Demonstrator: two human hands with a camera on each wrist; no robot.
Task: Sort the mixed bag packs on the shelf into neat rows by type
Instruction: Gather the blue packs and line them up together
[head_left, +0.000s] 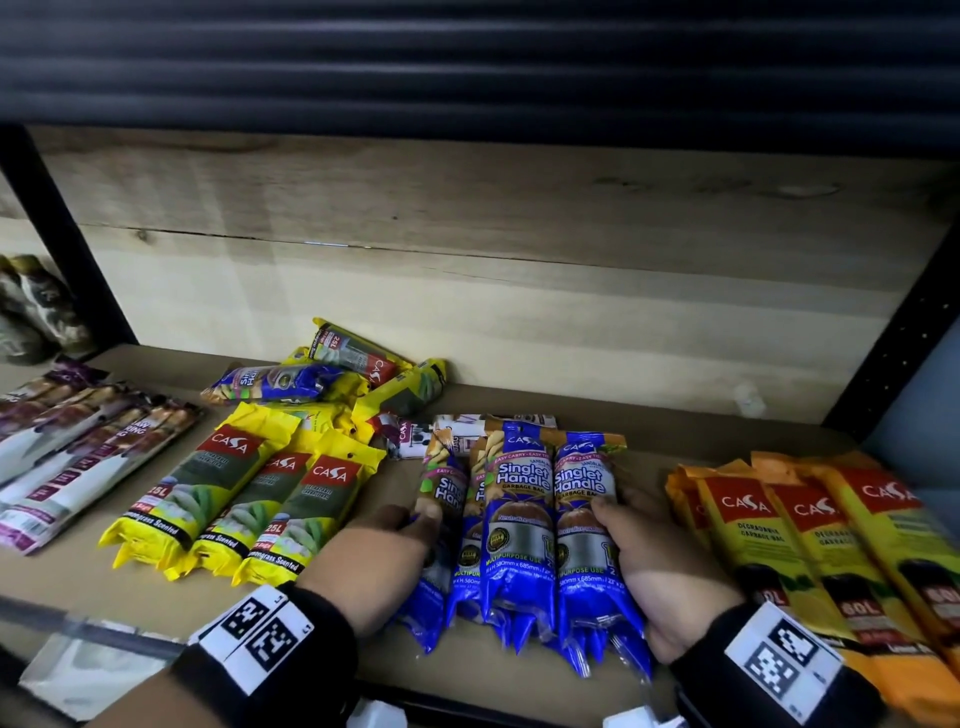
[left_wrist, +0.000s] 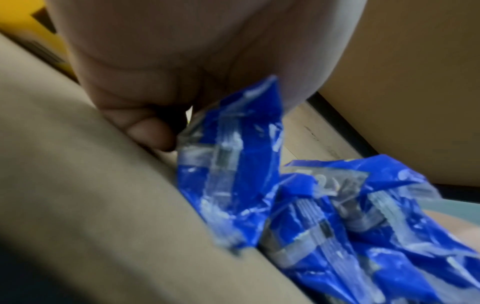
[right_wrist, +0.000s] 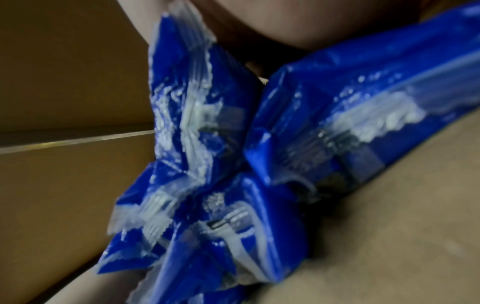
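Left hand (head_left: 382, 558) and right hand (head_left: 652, 561) flank the row of blue plastic Singlet Handle garbage-bag packs (head_left: 519, 525) mid wooden shelf (head_left: 727, 431), fingers curled onto the outer packs, thumbs on top. Yellow packs (head_left: 244, 504) lie left, orange packs (head_left: 831, 540) right.

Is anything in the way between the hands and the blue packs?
No. Both hands are already on them. The left hand holds the leftmost pack of the blue packs, and the right hand holds the rightmost. Nothing sits between.
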